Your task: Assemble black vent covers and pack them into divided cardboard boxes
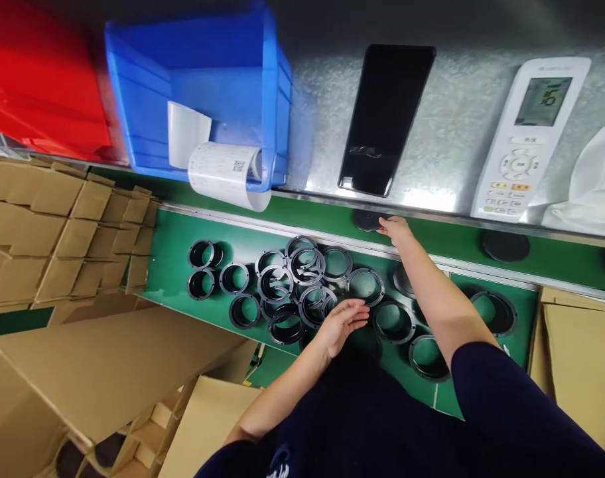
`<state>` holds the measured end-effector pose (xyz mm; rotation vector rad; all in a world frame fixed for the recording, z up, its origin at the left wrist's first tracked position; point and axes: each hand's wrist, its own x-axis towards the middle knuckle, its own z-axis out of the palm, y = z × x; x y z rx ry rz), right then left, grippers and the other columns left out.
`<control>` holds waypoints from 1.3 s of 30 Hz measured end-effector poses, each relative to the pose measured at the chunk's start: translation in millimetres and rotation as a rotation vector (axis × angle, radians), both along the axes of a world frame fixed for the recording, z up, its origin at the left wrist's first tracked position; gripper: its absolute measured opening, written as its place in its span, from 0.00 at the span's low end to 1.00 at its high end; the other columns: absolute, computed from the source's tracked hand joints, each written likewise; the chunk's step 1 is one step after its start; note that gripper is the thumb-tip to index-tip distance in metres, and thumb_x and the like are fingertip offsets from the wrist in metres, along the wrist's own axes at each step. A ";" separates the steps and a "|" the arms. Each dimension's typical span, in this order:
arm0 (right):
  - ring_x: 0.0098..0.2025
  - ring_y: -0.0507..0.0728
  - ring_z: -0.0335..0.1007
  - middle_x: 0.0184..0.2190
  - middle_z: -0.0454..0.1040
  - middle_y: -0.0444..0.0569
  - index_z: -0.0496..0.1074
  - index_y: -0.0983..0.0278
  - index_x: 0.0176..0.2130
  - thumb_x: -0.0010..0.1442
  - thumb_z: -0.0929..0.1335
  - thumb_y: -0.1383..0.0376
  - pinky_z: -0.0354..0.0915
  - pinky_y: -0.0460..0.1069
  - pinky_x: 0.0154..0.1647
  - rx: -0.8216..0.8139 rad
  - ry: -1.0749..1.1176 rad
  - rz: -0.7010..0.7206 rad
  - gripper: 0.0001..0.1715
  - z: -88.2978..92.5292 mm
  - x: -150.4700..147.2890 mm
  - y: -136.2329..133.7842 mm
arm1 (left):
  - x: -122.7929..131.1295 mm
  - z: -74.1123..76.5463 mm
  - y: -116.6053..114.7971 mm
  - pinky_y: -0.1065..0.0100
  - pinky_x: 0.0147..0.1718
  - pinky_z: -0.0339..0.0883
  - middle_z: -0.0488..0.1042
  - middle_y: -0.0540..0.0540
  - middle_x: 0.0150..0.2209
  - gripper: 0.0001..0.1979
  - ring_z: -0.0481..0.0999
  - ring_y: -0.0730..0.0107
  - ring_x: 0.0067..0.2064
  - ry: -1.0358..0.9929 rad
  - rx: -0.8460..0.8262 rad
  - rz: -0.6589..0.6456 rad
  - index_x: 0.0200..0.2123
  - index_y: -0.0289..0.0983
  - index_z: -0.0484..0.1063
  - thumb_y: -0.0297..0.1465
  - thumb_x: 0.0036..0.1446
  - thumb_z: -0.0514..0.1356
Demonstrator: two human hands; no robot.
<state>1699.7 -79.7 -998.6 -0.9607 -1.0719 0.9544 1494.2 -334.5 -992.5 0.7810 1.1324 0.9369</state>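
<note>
On the green strip beneath the shelf edge lies a black round disc (366, 220). The fingers of my right hand (396, 229) are closed on the disc's right edge. My left hand (343, 324) hovers near the black rings on the green table, fingers stretched out and slightly curved, holding nothing. Closest to it are a black flanged ring (379, 287) just above and another black ring (412, 325) to the right. Several more black rings (277, 267) stand in a cluster to the left, some stacked. My right forearm partly covers another dark round piece (401, 279).
Above, a metal shelf (317, 119) carries a blue bin (277, 99) with a label roll (223, 169), a black phone (387, 119) and a white remote control (531, 139). Folded cardboard (48, 232) fills the left, with an open carton (108, 365) below. Another disc (505, 245) lies right.
</note>
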 end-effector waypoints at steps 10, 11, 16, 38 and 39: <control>0.27 0.54 0.75 0.29 0.73 0.42 0.68 0.60 0.37 0.50 0.78 0.41 0.76 0.51 0.32 -0.041 0.222 0.316 0.31 -41.8 -22.8 -230.6 | 31.3 40.7 24.8 0.53 0.63 0.67 0.76 0.38 0.59 0.28 0.73 0.53 0.64 -0.363 0.128 0.145 0.57 0.36 0.75 0.49 0.72 0.49; 0.28 0.54 0.75 0.35 0.76 0.44 0.69 0.59 0.43 0.51 0.77 0.42 0.76 0.51 0.31 -0.010 0.199 0.271 0.33 -40.1 -23.3 -244.1 | 33.9 41.4 17.6 0.54 0.63 0.66 0.77 0.37 0.58 0.29 0.73 0.53 0.64 -0.354 0.132 0.121 0.56 0.34 0.76 0.49 0.72 0.48; 0.31 0.55 0.74 0.53 0.74 0.53 0.63 0.58 0.61 0.53 0.76 0.43 0.73 0.50 0.23 0.076 0.067 0.120 0.45 -30.5 -28.7 -282.5 | 38.2 40.2 -24.6 0.55 0.64 0.66 0.79 0.38 0.55 0.27 0.74 0.54 0.63 -0.264 0.219 0.054 0.54 0.34 0.77 0.48 0.72 0.50; 0.37 0.59 0.77 0.35 0.79 0.47 0.70 0.60 0.41 0.56 0.75 0.41 0.75 0.54 0.39 0.207 0.013 -0.016 0.29 -38.4 -52.4 -341.5 | 4.6 23.5 -91.2 0.55 0.69 0.60 0.77 0.43 0.59 0.21 0.70 0.54 0.67 -0.310 0.496 -0.089 0.58 0.41 0.75 0.43 0.68 0.59; 0.35 0.58 0.76 0.35 0.78 0.46 0.70 0.60 0.40 0.57 0.74 0.41 0.75 0.54 0.38 0.204 0.016 -0.049 0.28 -41.0 -56.4 -341.4 | 3.9 22.2 -92.7 0.54 0.69 0.60 0.76 0.43 0.60 0.22 0.69 0.54 0.67 -0.317 0.490 -0.097 0.60 0.42 0.74 0.43 0.66 0.61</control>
